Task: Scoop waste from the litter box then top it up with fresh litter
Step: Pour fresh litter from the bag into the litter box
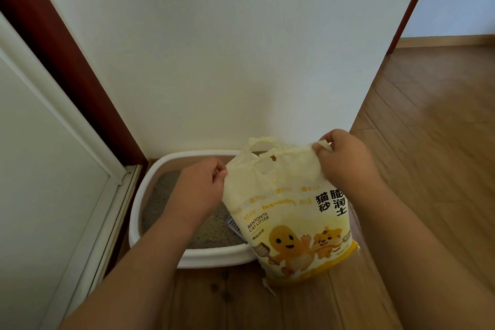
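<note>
A yellow bag of bentonite cat litter [292,217] stands upright on the wooden floor, in front of the right part of the white litter box [209,256]. My left hand [199,190] pinches the bag's upper left edge. My right hand [345,161] pinches its upper right corner. The bag's top with its cut-out handle is crumpled between my hands. Grey-brown litter [160,195] fills the box. A small part of a pale slotted scoop [235,226] shows in the box beside the bag.
The box sits in a corner against a white wall [227,48]. A white door with a dark red frame [61,67] stands to the left. Wooden floor [428,128] spreads out to the right and in front.
</note>
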`<act>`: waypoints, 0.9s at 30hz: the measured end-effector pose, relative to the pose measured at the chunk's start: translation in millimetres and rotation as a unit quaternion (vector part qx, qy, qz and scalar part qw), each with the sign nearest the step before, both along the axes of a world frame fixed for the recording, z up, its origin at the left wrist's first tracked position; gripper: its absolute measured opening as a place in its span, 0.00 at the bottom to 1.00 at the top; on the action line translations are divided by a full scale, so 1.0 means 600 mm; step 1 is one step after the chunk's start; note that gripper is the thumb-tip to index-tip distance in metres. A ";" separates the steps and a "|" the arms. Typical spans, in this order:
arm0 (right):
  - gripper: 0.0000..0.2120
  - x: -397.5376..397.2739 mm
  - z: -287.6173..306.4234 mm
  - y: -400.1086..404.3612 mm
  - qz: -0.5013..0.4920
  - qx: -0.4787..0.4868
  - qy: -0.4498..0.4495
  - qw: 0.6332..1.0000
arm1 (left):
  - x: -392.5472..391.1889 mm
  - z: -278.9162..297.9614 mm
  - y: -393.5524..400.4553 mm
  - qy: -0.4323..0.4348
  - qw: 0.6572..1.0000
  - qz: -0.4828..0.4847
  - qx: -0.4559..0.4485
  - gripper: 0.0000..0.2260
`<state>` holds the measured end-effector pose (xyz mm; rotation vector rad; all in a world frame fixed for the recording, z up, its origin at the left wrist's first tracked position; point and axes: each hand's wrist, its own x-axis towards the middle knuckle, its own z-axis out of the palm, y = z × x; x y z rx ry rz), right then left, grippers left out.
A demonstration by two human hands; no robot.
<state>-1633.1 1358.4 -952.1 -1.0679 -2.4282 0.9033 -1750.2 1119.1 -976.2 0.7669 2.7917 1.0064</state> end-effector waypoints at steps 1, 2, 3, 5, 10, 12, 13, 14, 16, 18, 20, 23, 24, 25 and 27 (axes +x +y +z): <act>0.10 0.000 -0.002 0.004 -0.001 0.000 -0.005 1.000 | -0.001 -0.004 0.003 -0.001 1.000 -0.007 0.004 0.04; 0.09 0.001 -0.003 0.008 -0.004 -0.002 -0.010 1.000 | -0.001 -0.009 0.006 0.000 1.000 -0.015 0.010 0.04; 0.08 0.002 -0.004 0.013 -0.007 -0.007 -0.013 1.000 | -0.002 -0.012 0.010 0.000 1.000 -0.022 0.016 0.03; 0.07 0.005 -0.005 0.023 -0.009 -0.022 -0.011 1.000 | -0.004 -0.018 0.018 -0.020 0.999 -0.025 0.024 0.01; 0.06 0.009 -0.010 0.022 0.000 -0.022 -0.032 0.999 | 0.006 -0.028 0.034 -0.132 0.989 -0.042 0.045 0.25; 0.06 0.010 -0.010 0.019 0.006 -0.014 -0.041 0.999 | 0.011 -0.036 0.043 -0.153 0.986 -0.053 0.034 0.29; 0.06 0.011 -0.010 0.018 0.008 -0.013 -0.042 0.999 | 0.012 -0.039 0.046 -0.162 0.984 -0.061 0.028 0.29; 0.06 0.011 -0.010 0.018 0.009 -0.011 -0.043 0.999 | 0.013 -0.041 0.049 -0.176 0.981 -0.071 0.028 0.28; 0.06 0.013 -0.011 0.020 0.011 -0.010 -0.044 0.999 | 0.016 -0.051 0.055 -0.212 0.972 -0.097 0.039 0.28; 0.05 0.014 -0.014 0.025 0.010 -0.015 -0.039 0.999 | 0.024 -0.057 0.064 -0.234 0.967 -0.096 0.040 0.27; 0.05 0.016 -0.016 0.031 0.008 -0.020 -0.038 0.999 | 0.025 -0.065 0.075 -0.227 0.971 -0.063 0.040 0.22; 0.05 0.021 -0.018 0.046 -0.002 -0.019 -0.038 0.999 | 0.025 -0.073 0.086 -0.157 0.987 -0.026 0.036 0.11; 0.05 0.023 -0.019 0.051 -0.008 -0.020 -0.037 0.999 | 0.025 -0.075 0.088 -0.135 0.990 -0.018 0.040 0.09; 0.06 0.025 -0.020 0.058 -0.016 -0.020 -0.034 0.999 | 0.025 -0.078 0.089 -0.122 0.991 -0.012 0.047 0.08; 0.05 0.029 -0.025 0.069 -0.027 -0.020 -0.023 0.999 | 0.027 -0.082 0.088 -0.111 0.992 -0.008 0.054 0.08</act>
